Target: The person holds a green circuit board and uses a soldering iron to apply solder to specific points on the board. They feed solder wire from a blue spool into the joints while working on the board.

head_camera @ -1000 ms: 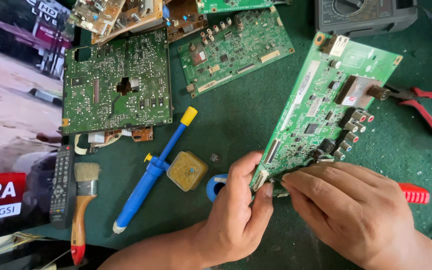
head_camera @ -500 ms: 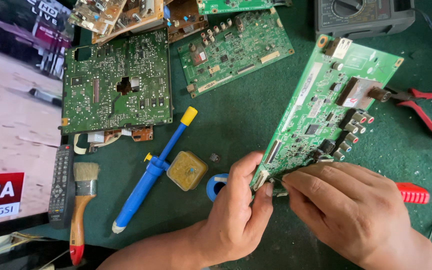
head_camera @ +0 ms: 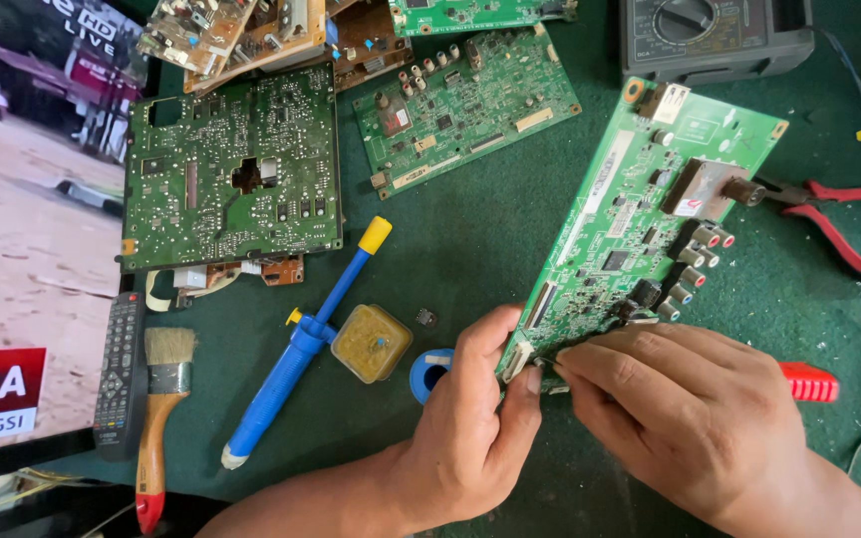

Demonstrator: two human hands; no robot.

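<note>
A long green circuit board [head_camera: 640, 219] with round sockets and a metal tuner plug is tilted above the green mat. My left hand [head_camera: 470, 428] pinches its near corner between thumb and fingers. My right hand [head_camera: 690, 418] rests against the same corner, fingertips pressing on a small part at the board's lower edge. What the fingertips hold is too small to tell. Beneath my right hand lies a red-handled tool [head_camera: 807, 382], mostly hidden.
A blue and yellow desoldering pump [head_camera: 306, 339], a yellow flux tin [head_camera: 371, 342], a solder roll [head_camera: 430, 371], a brush [head_camera: 156, 418] and a remote [head_camera: 119, 371] lie left. Other boards [head_camera: 236, 164] and a meter [head_camera: 715, 35] sit behind. Red pliers [head_camera: 839, 224] lie right. A screen [head_camera: 22, 219] glows left.
The hands and the held board have barely shifted. The picture on the screen at left has changed.
</note>
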